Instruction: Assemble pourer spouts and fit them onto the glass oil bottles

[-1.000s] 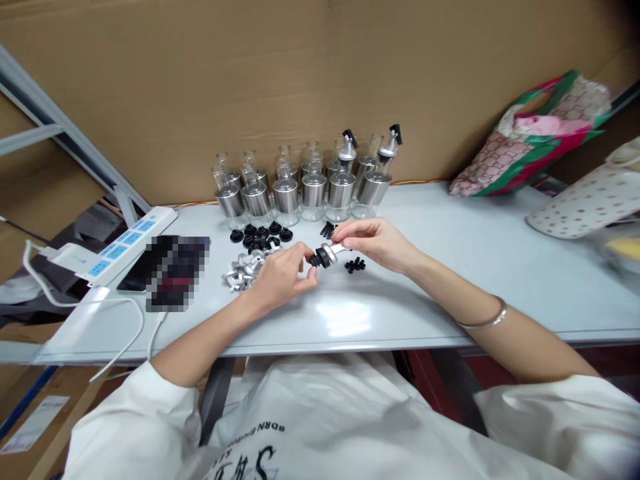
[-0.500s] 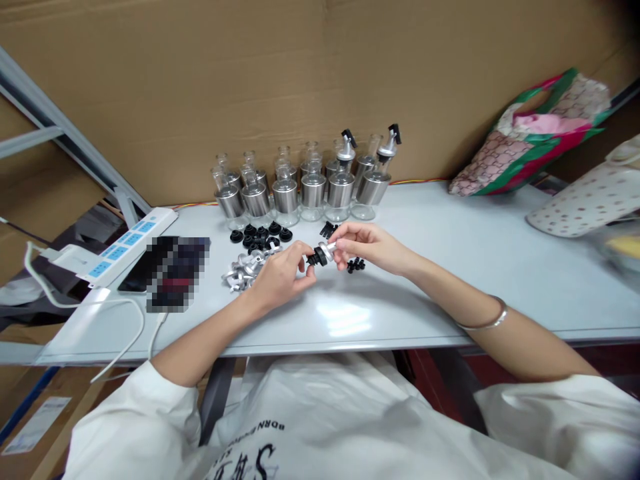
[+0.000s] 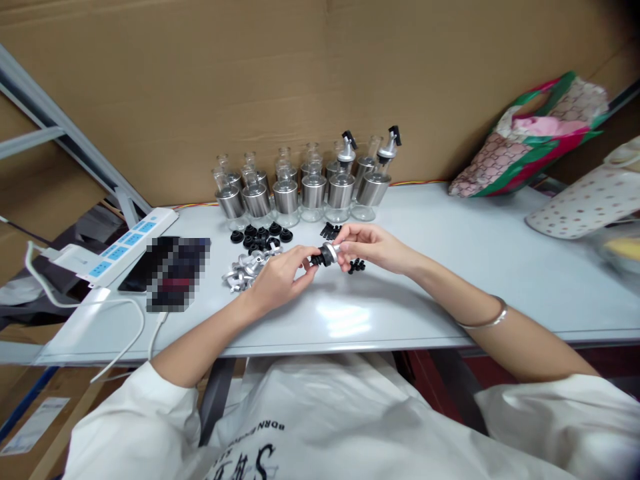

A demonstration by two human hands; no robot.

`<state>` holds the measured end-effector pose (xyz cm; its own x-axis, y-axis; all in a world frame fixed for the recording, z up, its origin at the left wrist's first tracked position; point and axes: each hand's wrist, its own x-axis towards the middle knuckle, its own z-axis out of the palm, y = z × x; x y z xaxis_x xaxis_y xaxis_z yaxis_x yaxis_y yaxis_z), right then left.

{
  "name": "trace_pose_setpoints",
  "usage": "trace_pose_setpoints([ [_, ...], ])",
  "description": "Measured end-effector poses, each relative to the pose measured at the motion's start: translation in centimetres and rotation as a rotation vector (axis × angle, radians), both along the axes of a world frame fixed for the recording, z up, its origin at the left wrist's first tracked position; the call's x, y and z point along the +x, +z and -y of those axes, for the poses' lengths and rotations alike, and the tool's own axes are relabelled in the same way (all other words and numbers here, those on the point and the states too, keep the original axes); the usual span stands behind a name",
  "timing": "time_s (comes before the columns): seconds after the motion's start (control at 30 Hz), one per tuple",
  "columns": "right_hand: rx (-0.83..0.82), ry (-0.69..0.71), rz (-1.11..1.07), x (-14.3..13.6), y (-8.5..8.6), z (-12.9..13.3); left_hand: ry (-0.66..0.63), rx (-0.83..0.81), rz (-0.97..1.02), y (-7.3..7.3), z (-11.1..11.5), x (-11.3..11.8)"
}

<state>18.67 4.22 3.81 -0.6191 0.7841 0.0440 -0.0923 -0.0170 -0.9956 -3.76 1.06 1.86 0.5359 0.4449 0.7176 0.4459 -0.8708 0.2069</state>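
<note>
Between my two hands is a pourer, lying sideways, made of a black ribbed stopper [image 3: 320,259] and a silver cap [image 3: 332,253]. My left hand [image 3: 284,275] pinches the black stopper end. The silver end is held in the fingertips of my right hand [image 3: 373,248]. Loose silver caps [image 3: 243,270] lie in a pile beside my left hand, with black stoppers [image 3: 261,235] behind them. Small black pieces [image 3: 357,266] sit under my right hand, and black levers [image 3: 331,231] lie just behind it. Glass-and-steel bottles [image 3: 313,189] stand in rows; two carry pourers [image 3: 387,151].
On the left of the table [image 3: 450,293] are a white power strip [image 3: 131,245], a white cable [image 3: 135,333] and a dark phone-like object [image 3: 150,263]. A patterned bag [image 3: 530,143] and a dotted white container [image 3: 585,193] stand at the right. Cardboard [image 3: 250,73] rises behind.
The stopper and silver cap have shifted slightly right and turned a little between my fingers. Both hands keep their grip; the things on the table look unmoved.
</note>
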Motion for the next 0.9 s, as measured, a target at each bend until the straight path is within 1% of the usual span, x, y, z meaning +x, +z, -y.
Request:
trace_pose_setpoints([
  [0.17, 0.005, 0.029, -0.001, 0.11, 0.32, 0.09, -0.044, 0.079, 0.021, -0.07, -0.16, 0.07],
  [0.33, -0.005, 0.080, 0.001, 0.27, 0.60, 0.25, -0.039, 0.161, 0.054, 0.04, -0.03, 0.17],
  [0.67, -0.039, 0.101, 0.029, 0.28, 0.58, 0.43, -0.049, 0.179, 0.043, -0.11, -0.22, 0.18],
  [0.9, 0.021, 0.092, 0.008, -0.17, 0.39, 0.45, -0.070, 0.169, 0.072, 0.11, -0.12, 0.08],
])
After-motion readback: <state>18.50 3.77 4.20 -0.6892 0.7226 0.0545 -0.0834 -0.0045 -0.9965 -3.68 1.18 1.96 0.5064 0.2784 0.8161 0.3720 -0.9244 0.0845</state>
